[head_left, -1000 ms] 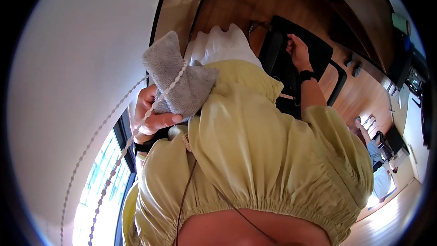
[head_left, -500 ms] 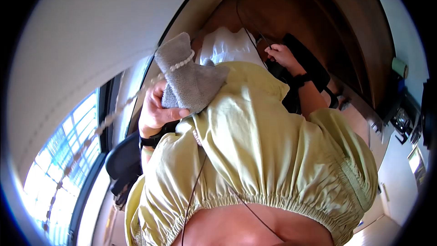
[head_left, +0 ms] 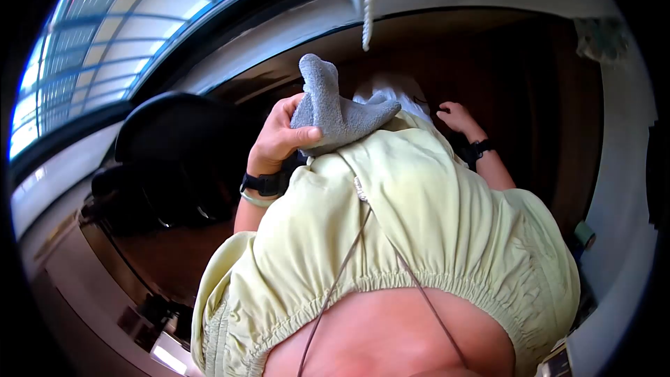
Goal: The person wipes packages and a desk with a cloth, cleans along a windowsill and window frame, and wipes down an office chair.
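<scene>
My left hand point(head_left: 283, 136) is closed around a grey fleecy cloth point(head_left: 342, 115), with the thumb laid across its lower edge. One end of the cloth sticks up above the hand; the other droops to the right over the front of my yellow-green top point(head_left: 419, 202). Lower down on the right, my right hand point(head_left: 458, 119) hangs near the white garment point(head_left: 394, 91), its fingers curled together. What those fingers hold, if anything, is too small and dark to make out.
A barred window point(head_left: 139, 28) fills the upper left. Black chairs point(head_left: 174, 132) stand left of me. Overhead hangs a white beaded cord point(head_left: 368, 7) beside a pale surface. Dark brown furniture point(head_left: 516, 77) lies ahead, with a green roll point(head_left: 584, 234) at the right.
The view has swung left, showing more of the window and chairs. The beaded cord no longer crosses the cloth. A thin dark cable was in my right hand; now it cannot be made out there.
</scene>
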Demonstrator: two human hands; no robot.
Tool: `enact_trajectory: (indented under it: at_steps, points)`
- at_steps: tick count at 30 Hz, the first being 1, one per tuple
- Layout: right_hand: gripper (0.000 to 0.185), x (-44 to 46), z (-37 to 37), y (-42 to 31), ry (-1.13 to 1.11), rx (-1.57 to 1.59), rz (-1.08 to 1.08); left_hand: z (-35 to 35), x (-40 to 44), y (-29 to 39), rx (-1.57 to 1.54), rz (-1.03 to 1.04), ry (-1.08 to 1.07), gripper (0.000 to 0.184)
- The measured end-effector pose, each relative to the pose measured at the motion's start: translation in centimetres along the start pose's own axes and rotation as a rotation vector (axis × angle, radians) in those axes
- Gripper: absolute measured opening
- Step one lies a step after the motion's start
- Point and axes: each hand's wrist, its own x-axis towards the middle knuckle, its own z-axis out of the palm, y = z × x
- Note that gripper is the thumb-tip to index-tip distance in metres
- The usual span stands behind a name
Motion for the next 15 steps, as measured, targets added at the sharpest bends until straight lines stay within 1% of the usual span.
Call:
enact_trajectory:
  at_steps: [2,5,8,10,11,14,15]
  points:
    - [0.044,-0.3,-1.4,-1.3,-0.013,-0.018,0.029,-0.4,-1.1,-1.1,-0.068,0.083,0.044,0.049]
    - [0.044,-0.8,-3.1,-2.9,-0.059,-0.073,0.025,-0.4,-3.1,-2.3,-0.195,0.167,0.144,0.043]
    - [0.044,-1.8,-4.3,-5.3,-0.032,-0.170,-0.078,0.2,-5.4,-2.1,-0.296,0.253,0.251,0.033]
    - [0.044,-3.8,-5.6,-8.6,-0.066,-0.168,-0.167,0.3,-7.0,-1.9,-0.357,0.289,0.262,0.029]
    - [0.044,1.1,-5.1,-9.8,-0.093,-0.156,-0.198,-3.8,-3.2,-3.6,-0.388,0.288,0.268,0.027]
    - [0.044,0.5,-6.8,-14.9,-0.311,0.149,-0.383,-3.8,-3.2,-3.5,-0.367,0.359,0.253,0.029]
    - [0.044,0.5,-7.2,-16.5,-0.405,0.201,-0.435,-3.8,-3.2,-3.5,-0.376,0.377,0.252,0.029]
